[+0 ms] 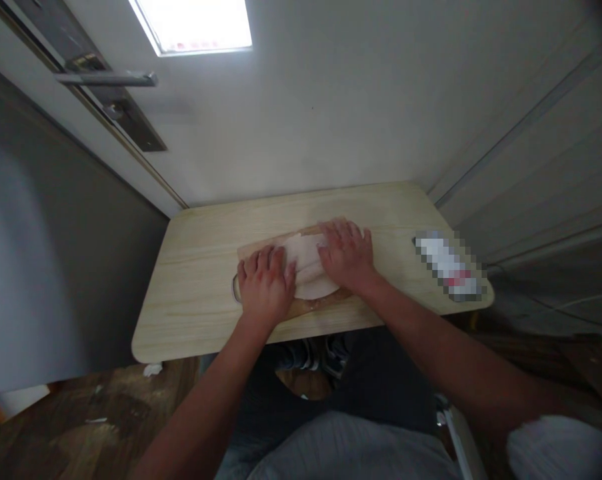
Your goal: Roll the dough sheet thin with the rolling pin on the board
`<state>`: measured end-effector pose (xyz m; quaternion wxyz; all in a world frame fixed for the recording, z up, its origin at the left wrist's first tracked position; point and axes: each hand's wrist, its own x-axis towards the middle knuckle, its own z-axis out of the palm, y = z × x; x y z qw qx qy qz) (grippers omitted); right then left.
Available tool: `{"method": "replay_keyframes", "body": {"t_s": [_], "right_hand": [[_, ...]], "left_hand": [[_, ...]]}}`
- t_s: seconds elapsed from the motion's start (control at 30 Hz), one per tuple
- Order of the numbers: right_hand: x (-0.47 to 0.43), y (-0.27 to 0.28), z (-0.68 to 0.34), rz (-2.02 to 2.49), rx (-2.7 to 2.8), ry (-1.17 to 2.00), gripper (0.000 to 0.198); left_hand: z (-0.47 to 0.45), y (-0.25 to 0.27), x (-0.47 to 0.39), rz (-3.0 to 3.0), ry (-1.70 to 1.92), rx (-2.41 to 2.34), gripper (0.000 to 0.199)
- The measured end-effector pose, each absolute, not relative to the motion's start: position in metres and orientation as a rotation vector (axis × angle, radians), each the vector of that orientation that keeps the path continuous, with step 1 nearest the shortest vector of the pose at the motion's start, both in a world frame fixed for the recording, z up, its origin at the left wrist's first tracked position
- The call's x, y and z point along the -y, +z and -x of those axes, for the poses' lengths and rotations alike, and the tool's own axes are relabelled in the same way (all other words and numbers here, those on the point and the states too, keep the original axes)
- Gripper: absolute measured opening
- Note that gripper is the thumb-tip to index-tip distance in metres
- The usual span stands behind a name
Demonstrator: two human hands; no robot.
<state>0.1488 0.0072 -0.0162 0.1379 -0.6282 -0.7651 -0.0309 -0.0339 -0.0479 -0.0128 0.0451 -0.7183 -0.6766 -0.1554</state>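
A flat, pale sheet that looks like rolled dough [308, 263] lies on a wooden cutting board [308, 307] with a metal ring handle [235, 289] at its left end. My left hand [265, 283] rests on the left part of the sheet and board, fingers spread. Over the right part lies my right hand [348, 253], palm down with its fingers apart and slightly blurred. Both hands cover the sheet's side edges, and neither grips anything that I can see. Small whitish specks show on the board's near edge.
The board sits on a small light wood table [191, 273] with rounded corners. A pixelated flat object [448, 267] lies at its right end. Behind stands a door [331, 120] with a metal handle [111, 79]; a grey panel [81, 220] is at left.
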Motion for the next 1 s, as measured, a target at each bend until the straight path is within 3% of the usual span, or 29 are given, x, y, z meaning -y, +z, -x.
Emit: {"method": "replay_keyframes", "body": {"t_s": [1.0], "right_hand": [[-0.056,-0.009,-0.129,1.917,2.126,0.056,0.058]], "left_hand": [[0.054,-0.009,-0.005,2.220,-0.441,2.132,0.047]]}}
